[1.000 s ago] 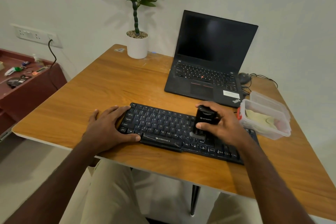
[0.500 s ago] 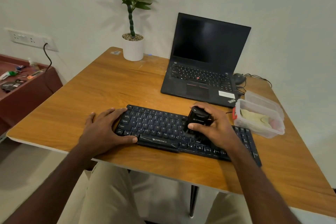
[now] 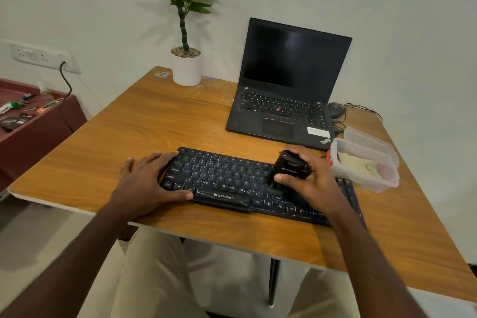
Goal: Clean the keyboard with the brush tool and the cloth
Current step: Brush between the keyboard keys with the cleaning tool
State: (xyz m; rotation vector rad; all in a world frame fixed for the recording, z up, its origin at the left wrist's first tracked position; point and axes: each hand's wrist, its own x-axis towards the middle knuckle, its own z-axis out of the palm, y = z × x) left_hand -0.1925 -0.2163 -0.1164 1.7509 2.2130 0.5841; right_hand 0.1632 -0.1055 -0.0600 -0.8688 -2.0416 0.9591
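partly hidden: brush tool (image 3: 287,171) behind fingers (image 3: 282,177)

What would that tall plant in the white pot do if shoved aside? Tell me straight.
The potted plant likely tips before it slides: its stem and leaves rise far above a narrow pot. The pebbles on top suggest some weight low down, which may steady it. The smooth wooden table would probably let it slide if pushed low.

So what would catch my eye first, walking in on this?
Probably the two hands on the black keyboard at the table's near edge: the left hand steadies its left end while the right hand grips a black brush tool on the keys. Behind stands an open laptop, its screen dark, with a potted plant to its left.
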